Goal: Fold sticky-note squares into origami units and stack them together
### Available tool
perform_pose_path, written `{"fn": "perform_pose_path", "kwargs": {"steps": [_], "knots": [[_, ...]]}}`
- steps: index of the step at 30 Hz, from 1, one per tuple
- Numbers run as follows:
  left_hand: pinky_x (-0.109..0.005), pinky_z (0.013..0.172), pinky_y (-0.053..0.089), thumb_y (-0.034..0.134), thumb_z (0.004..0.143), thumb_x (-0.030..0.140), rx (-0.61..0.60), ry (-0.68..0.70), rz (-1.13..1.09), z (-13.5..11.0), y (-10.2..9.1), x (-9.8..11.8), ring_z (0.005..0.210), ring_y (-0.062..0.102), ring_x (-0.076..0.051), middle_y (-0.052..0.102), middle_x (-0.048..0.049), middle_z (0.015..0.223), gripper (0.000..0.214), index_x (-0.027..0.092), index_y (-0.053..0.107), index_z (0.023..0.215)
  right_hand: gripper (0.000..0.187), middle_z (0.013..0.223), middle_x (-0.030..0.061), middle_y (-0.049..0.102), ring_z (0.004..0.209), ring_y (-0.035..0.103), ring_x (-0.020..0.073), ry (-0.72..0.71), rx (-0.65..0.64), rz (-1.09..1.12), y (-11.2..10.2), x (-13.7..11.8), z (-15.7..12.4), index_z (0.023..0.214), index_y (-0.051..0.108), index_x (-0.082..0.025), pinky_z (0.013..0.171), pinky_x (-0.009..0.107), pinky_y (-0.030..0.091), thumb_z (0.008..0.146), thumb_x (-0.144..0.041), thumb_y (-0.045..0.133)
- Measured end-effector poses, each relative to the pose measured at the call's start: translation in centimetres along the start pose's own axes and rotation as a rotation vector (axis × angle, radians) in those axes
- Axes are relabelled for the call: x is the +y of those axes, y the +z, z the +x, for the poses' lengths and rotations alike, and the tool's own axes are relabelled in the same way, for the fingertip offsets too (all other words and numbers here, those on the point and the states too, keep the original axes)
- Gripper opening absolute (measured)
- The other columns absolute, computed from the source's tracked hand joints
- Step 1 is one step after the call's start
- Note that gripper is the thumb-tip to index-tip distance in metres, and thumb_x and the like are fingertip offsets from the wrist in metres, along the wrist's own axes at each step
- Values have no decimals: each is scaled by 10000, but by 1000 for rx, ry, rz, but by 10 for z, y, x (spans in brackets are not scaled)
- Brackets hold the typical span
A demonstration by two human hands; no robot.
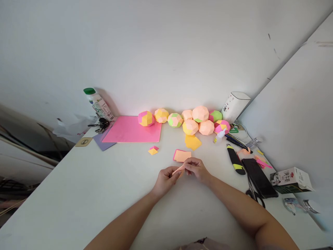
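Note:
My left hand (166, 179) and my right hand (197, 169) meet over the white table (78, 194), fingers pinched together on a small folded peach paper piece (178, 170). Just beyond my fingers lies a small stack of peach and pink paper squares (181, 155). Further back are yellow paper squares (193, 142) and two small folded pieces (153, 150), one yellow and one pink. A row of several folded paper balls (189, 119) in peach, yellow, pink and green stands along the wall.
A pink sheet pad (130, 130) lies at back left, with a bottle (97, 102) and keys (102, 125) beside it. To the right are a utility knife (235, 160), a phone (258, 177), scissors (253, 194), pens (236, 140), a white cup (235, 104) and a milk carton (291, 178).

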State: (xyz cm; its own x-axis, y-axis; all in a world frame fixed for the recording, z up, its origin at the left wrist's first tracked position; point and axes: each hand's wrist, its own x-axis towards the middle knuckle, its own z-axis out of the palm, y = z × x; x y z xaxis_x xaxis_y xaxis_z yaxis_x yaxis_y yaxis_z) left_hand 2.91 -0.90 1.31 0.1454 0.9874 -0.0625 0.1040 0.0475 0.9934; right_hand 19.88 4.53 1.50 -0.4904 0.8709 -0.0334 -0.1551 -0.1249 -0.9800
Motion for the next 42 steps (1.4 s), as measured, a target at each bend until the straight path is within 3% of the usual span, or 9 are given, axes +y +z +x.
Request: {"fn": "perform_pose_path", "kwargs": {"steps": [4, 9, 13, 18, 28, 42], "knots": [[-194, 467, 315, 545, 795, 423, 48, -28, -32, 0, 0, 1, 520, 383, -82, 455, 29, 570, 283, 144, 597, 784, 198, 513, -37, 532, 456, 487, 95, 26, 51, 47, -1, 4, 1, 736, 552, -171, 455, 221, 361, 772, -352, 624], [-188, 467, 323, 555, 781, 441, 73, -31, -49, 0, 1, 2, 515, 380, -77, 446, 37, 572, 296, 147, 566, 743, 199, 554, -48, 527, 455, 512, 92, -2, 20, -20, 2, 2, -2, 783, 493, -186, 454, 212, 385, 797, -358, 592], [-188, 453, 321, 565, 769, 455, 73, -16, -37, 1, 2, 1, 499, 373, -77, 433, 41, 559, 311, 145, 588, 767, 205, 688, -21, 564, 497, 549, 95, 6, -17, -160, 6, 1, -5, 852, 555, -185, 489, 232, 448, 771, -360, 626], [-197, 478, 354, 559, 779, 445, 65, -12, -71, 0, 2, 3, 528, 425, -87, 520, 13, 618, 317, 147, 625, 864, 199, 663, 0, 598, 509, 553, 109, 8, -11, -201, 6, 3, -5, 828, 635, -171, 506, 256, 482, 773, -361, 629], [-205, 449, 332, 547, 774, 475, 99, -48, -37, 1, 2, 2, 461, 397, -87, 430, 49, 494, 354, 140, 653, 822, 238, 605, -5, 616, 484, 596, 131, 21, 30, -223, 6, 4, -6, 845, 642, -164, 457, 242, 440, 759, -386, 641], [-203, 455, 329, 554, 774, 469, 61, -58, -102, 0, 0, 0, 467, 406, -86, 451, 45, 495, 332, 146, 622, 741, 242, 601, -11, 606, 489, 577, 118, 41, -21, -211, 7, -2, -5, 792, 645, -155, 463, 235, 415, 762, -394, 632]]}}
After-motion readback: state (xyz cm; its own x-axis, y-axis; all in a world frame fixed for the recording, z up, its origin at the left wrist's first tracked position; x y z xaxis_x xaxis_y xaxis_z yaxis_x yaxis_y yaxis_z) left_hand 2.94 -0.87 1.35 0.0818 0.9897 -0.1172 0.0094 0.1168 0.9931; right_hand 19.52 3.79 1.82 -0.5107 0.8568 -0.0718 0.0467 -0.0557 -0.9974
